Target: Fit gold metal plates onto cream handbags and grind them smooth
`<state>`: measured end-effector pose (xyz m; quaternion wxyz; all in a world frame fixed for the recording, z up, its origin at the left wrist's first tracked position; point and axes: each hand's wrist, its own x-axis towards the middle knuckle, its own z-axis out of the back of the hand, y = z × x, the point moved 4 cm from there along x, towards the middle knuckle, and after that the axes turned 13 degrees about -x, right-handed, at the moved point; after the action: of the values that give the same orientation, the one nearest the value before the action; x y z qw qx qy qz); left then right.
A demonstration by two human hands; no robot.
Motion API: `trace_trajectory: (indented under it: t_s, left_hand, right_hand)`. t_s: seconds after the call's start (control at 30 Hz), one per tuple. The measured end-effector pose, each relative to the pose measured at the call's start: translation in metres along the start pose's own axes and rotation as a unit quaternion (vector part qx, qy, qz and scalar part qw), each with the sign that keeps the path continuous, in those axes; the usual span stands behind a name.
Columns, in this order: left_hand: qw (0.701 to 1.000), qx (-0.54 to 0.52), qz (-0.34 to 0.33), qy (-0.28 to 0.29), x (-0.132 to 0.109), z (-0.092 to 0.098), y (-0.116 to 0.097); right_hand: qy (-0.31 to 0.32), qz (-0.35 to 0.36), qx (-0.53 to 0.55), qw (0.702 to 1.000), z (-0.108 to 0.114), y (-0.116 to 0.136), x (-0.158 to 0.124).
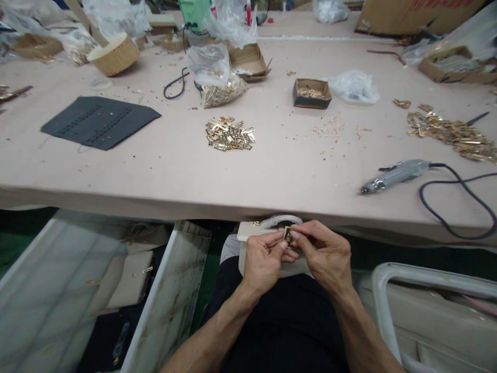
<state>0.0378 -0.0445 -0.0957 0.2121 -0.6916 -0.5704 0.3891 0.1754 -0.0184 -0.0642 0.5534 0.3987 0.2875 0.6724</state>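
Observation:
Between the fingertips of both hands is a small gold metal plate [288, 235] with a dark face. My left hand [266, 259] pinches it from one side, and my right hand [324, 248] grips its other edge with thumb and fingers. Beneath them, on the lap, rests a cream handbag [248, 230] with a wrapped, curved handle [277, 221]; my hands cover much of it. On the table ahead lies a pile of similar gold plates [230, 135].
An electric screwdriver [396, 175] with a black cord lies at right, near gold hardware [450, 132]. Tiny screws [330, 129] are scattered before a small box [311, 94]. A dark perforated sheet [101, 122] lies left. Below, a bin [171, 280] holds bags; a white-framed cart [382, 305] stands right.

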Motion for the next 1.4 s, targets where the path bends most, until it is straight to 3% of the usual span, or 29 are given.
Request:
trace_trajectory:
  t_s: [0.23, 0.47, 0.93, 1.17, 1.4]
  left_hand:
    - [1.000, -0.006, 0.012, 0.011, -0.001, -0.001, -0.001]
    - [1.000, -0.004, 0.014, 0.025, -0.003, -0.004, -0.004]
    - [1.000, 0.004, 0.011, 0.025, -0.006, -0.007, -0.004]
    - [0.999, -0.014, 0.022, 0.024, -0.005, -0.005, -0.005]
    - [1.000, -0.010, 0.014, -0.002, -0.006, 0.001, -0.004]
  right_hand:
    - [0.005, -0.079, 0.111, 0.991, -0.001, -0.015, 0.004]
    - [0.077, -0.157, 0.181, 0.968, -0.003, -0.033, 0.005]
    - [0.091, -0.165, 0.215, 0.958, -0.006, -0.039, 0.007]
    - [0.105, -0.113, 0.194, 0.969, -0.005, -0.028, 0.010]
    - [0.105, -0.113, 0.193, 0.969, -0.006, -0.017, 0.013]
